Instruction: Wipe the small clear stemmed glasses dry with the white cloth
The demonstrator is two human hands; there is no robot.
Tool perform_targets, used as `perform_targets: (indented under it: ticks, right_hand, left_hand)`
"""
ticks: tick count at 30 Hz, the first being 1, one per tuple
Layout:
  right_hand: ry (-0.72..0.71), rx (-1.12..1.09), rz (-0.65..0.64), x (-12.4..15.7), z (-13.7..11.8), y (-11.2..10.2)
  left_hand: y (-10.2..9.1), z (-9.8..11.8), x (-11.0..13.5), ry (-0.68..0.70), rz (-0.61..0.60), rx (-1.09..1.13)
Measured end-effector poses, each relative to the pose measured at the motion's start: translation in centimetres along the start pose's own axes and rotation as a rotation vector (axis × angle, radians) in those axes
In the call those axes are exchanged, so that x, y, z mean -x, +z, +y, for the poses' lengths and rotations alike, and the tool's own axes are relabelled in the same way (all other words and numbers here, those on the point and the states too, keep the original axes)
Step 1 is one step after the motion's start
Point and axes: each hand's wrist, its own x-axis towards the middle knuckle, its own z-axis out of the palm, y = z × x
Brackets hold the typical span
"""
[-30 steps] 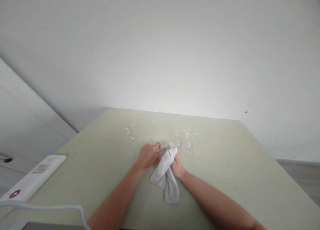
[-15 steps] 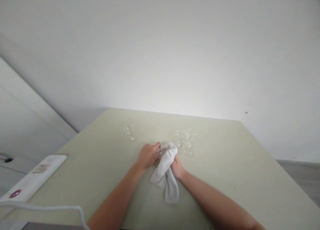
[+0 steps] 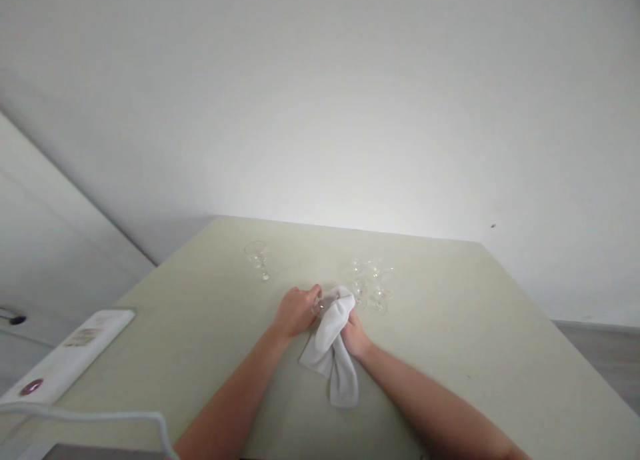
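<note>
My left hand [image 3: 296, 310] is closed on a small clear stemmed glass [image 3: 323, 305], held over the middle of the table. A white cloth [image 3: 334, 327] covers the right end of that glass and hangs down in two folds toward me. Behind the cloth, my right hand [image 3: 354, 333] is closed on it; most of its fingers are hidden. Just right of and beyond my hands stands a group of several clear stemmed glasses [image 3: 373, 288]. Another stemmed glass [image 3: 257, 257] stands apart, beyond my left hand.
The pale green table [image 3: 450, 327] meets a white wall [image 3: 350, 113] at its far edge. Along the left edge lies a white box [image 3: 75, 353] with a purple mark. A white cable [image 3: 100, 415] and part of a grey flat object [image 3: 100, 452] are at the lower left.
</note>
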Motion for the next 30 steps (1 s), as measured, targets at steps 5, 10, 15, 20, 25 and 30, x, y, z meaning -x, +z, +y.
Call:
perform_targets:
  ticks: [5, 10, 15, 20, 25, 30]
  right_hand:
    - [-0.026, 0.007, 0.0, 0.1, -0.3, 0.1]
    - [-0.035, -0.038, -0.022, 0.2, -0.1, 0.0]
    - [-0.029, -0.017, -0.005, 0.2, 0.2, -0.1]
    - [-0.013, -0.022, -0.01, 0.0, 0.3, -0.1]
    - [0.002, -0.021, 0.001, 0.0, 0.6, -0.1]
    - [0.013, -0.023, -0.043, -0.2, 1.2, -0.3]
  left_hand:
    - [-0.1, 0.0, 0.0, -0.002, -0.004, -0.011]
    - [0.0, 0.0, -0.1, 0.007, -0.021, -0.012]
    - [-0.1, 0.1, 0.0, -0.011, -0.022, -0.004]
    - [-0.1, 0.1, -0.1, -0.003, -0.021, -0.011]
    - [0.0, 0.0, 0.0, -0.008, -0.024, -0.004]
    - [-0.1, 0.1, 0.0, -0.031, -0.044, 0.025]
